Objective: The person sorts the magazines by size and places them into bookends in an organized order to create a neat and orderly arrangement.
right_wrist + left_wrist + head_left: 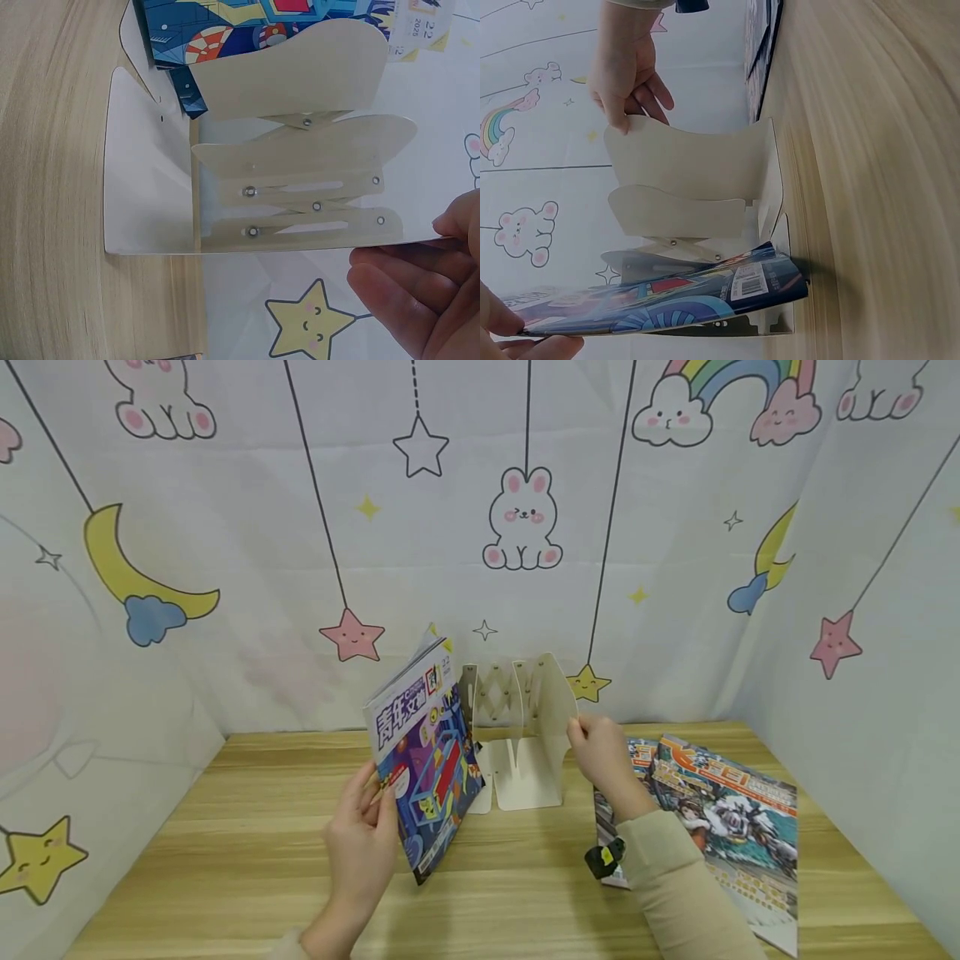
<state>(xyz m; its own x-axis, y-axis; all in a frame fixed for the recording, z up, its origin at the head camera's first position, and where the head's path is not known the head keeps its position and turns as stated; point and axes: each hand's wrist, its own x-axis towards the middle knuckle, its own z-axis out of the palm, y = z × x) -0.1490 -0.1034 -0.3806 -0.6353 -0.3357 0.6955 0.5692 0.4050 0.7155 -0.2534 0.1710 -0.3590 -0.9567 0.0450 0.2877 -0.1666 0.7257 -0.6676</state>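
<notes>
My left hand [363, 835] pinches the spine side of a colourful magazine [431, 768] between thumb and fingers. Tilted upright, the magazine stands at the left end of a cream metal expandable book rack [528, 777] and hides part of it. In the right wrist view, a corner of the magazine [187, 94] shows past a divider [300, 71]. Thumb and fingers of my right hand [603, 760] pinch the outer edge of the rack's right end plate [690, 154]. Dividers joined by riveted crossbars stand between the two ends.
Several magazines [738, 827] lie overlapping on the wooden table [247, 852], right of the rack and partly under my right forearm. A white curtain [300, 485] printed with rabbits, stars and moons hangs behind the table and along both sides.
</notes>
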